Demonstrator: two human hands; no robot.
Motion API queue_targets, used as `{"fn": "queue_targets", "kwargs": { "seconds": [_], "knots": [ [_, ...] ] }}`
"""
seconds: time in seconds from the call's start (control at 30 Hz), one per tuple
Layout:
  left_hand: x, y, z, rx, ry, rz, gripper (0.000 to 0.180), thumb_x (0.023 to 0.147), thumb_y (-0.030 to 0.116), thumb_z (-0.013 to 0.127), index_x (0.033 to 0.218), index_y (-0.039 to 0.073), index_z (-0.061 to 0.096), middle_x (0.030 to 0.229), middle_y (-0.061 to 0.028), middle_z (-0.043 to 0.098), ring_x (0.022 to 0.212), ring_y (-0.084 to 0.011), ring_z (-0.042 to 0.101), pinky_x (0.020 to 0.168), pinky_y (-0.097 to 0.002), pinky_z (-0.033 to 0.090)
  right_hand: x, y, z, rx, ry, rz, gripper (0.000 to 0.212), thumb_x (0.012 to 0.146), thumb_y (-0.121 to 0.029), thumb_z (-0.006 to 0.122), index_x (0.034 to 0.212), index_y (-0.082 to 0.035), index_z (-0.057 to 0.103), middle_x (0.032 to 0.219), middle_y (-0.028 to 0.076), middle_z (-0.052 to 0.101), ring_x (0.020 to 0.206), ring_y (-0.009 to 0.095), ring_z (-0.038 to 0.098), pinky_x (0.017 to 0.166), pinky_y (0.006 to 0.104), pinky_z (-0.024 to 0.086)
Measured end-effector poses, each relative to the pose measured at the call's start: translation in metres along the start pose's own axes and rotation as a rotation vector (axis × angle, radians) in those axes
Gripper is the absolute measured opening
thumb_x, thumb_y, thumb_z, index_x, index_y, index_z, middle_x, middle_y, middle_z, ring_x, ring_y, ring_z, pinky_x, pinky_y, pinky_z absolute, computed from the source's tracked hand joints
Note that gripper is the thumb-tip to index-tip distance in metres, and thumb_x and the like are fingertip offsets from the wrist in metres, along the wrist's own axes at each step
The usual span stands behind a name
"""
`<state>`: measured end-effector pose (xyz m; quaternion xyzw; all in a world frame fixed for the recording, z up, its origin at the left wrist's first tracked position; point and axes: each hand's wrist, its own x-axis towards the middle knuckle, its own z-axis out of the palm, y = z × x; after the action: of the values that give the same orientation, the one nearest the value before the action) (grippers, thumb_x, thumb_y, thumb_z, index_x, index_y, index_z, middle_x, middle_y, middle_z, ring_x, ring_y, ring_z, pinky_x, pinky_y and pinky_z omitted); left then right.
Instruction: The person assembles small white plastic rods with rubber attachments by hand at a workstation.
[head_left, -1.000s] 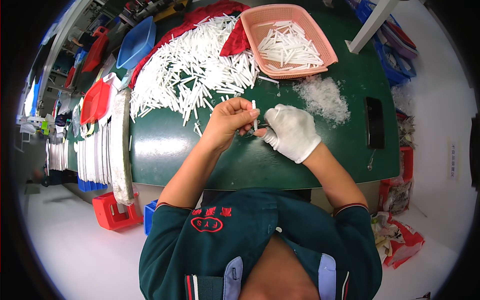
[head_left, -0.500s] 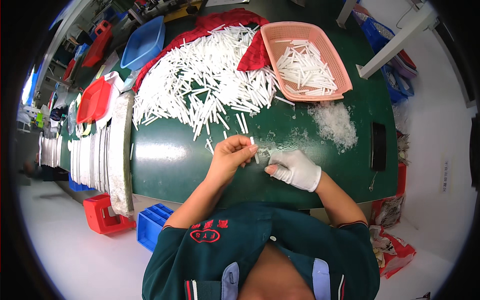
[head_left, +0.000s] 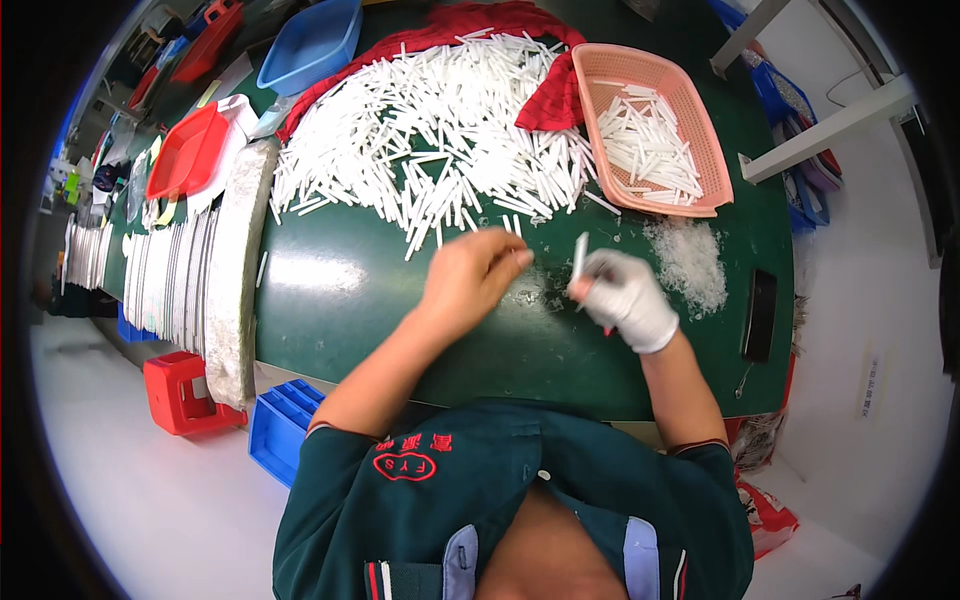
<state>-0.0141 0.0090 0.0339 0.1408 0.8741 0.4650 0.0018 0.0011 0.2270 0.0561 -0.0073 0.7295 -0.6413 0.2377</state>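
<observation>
My bare left hand (head_left: 475,278) is over the green table, its thumb and forefinger slightly apart, with nothing visible between them. Just beyond its fingertips lie two loose white sticks (head_left: 512,225). My right hand (head_left: 628,300), in a white glove with bare fingertips, is closed on a white stick (head_left: 581,254) that stands nearly upright at the thumb. A small red tip (head_left: 607,331) shows under this hand; what it belongs to is hidden. Beyond both hands spreads a large heap of white sticks (head_left: 440,120), partly on a red cloth (head_left: 552,97).
A pink basket (head_left: 717,200) with white sticks stands at the far right, with a pile of clear scraps (head_left: 692,265) before it. A black flat object (head_left: 760,315) lies near the right edge. Left are a blue basin (head_left: 310,45), a red tray (head_left: 187,150) and stacked pale boards (head_left: 175,265).
The white stick has passed from my left hand to my right hand. My left hand has moved forward toward the loose sticks, and the right hand has turned and risen slightly.
</observation>
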Motion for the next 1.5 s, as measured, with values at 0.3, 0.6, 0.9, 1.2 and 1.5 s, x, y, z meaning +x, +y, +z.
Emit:
{"fn": "queue_targets", "kwargs": {
  "seconds": [0.3,0.6,0.9,1.2,1.5],
  "knots": [
    [0.041,-0.017,0.024,0.751,-0.180,0.095,0.019,0.070,0.004,0.061,0.087,0.001,0.053,0.079,-0.0151,0.063,0.076,-0.0302,0.063,0.064,-0.0388,0.051,0.024,-0.017,-0.032,0.456,0.298,-0.137,0.028,0.085,-0.025,0.065,0.100,-0.003,0.056,0.060,-0.002,0.044,0.045,0.005,0.036,0.041,0.0205,0.027],
    [0.041,-0.027,0.026,0.800,-0.153,0.132,0.020,0.070,0.006,0.060,0.089,0.001,0.055,0.085,-0.0133,0.064,0.077,-0.0280,0.064,0.064,-0.0368,0.051,0.023,0.023,0.004,-0.422,0.263,-0.225,0.032,0.085,-0.022,0.063,0.107,0.001,0.055,0.087,0.014,0.065,0.079,0.023,0.063,0.071,0.0313,0.049],
    [0.008,-0.002,0.008,-0.993,-0.423,-0.343,0.026,0.085,0.002,0.059,0.110,0.001,0.051,0.086,-0.0045,0.059,0.071,-0.0144,0.065,0.052,-0.0219,0.047,0.010,0.016,0.006,-0.572,0.310,-0.387,0.020,0.087,-0.018,0.058,0.100,-0.003,0.059,0.089,0.018,0.064,0.080,0.033,0.063,0.069,0.0365,0.050],
    [-0.003,-0.012,0.015,-1.072,-0.438,-0.249,0.027,0.089,0.004,0.056,0.115,0.004,0.048,0.092,-0.0079,0.065,0.072,-0.0136,0.064,0.054,-0.0206,0.045,0.006,0.017,0.015,-0.637,0.295,-0.543,0.016,0.086,-0.020,0.061,0.094,-0.007,0.061,0.081,0.012,0.063,0.071,0.030,0.063,0.062,0.0358,0.050],
    [-0.010,-0.008,0.016,-0.971,-0.422,-0.270,0.026,0.089,0.004,0.056,0.114,0.003,0.049,0.095,-0.0062,0.066,0.073,-0.0114,0.064,0.054,-0.0191,0.044,0.007,0.015,0.017,-0.819,0.343,-0.642,0.022,0.081,-0.027,0.064,0.088,-0.007,0.060,0.074,0.010,0.059,0.066,0.029,0.061,0.055,0.0374,0.048]
  ]
}}
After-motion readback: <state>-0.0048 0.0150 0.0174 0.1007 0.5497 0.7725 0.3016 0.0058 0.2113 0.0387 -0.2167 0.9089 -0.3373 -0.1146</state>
